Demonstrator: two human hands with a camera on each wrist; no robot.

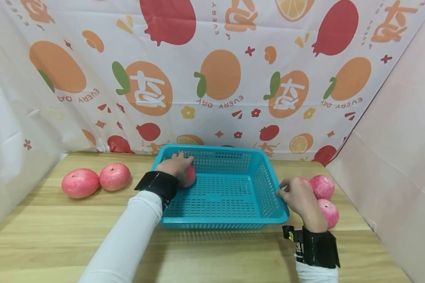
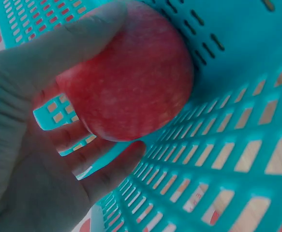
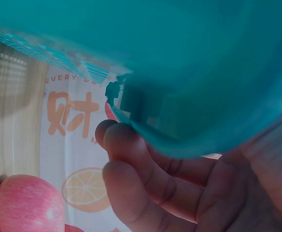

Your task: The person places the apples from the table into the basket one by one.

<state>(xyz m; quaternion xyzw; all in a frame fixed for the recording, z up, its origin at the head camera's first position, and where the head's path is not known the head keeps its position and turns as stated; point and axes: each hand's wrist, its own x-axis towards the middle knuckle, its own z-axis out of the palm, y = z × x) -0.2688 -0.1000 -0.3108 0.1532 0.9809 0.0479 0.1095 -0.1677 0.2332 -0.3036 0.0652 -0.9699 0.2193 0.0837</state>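
Observation:
A turquoise plastic basket [image 1: 223, 225] with slotted walls stands in the middle of the table. My left hand [image 1: 176, 165] reaches into its left end and holds a red apple [image 1: 189, 177] near the left wall. In the left wrist view the thumb lies over the apple [image 2: 136, 77], with the other fingers spread around its far side. My right hand [image 1: 299, 196] grips the basket's right rim. Its curled fingers [image 3: 131, 159] show under the turquoise edge [image 3: 179, 150] in the right wrist view.
Two apples, one on the far left [image 1: 80, 183] and one beside it [image 1: 115, 177], lie left of the basket. By my right hand are a pink apple [image 1: 322, 186], another nearer one [image 1: 329, 213] and a third mostly hidden. A fruit-print cloth [image 1: 219, 129] hangs behind the table [image 1: 212, 255].

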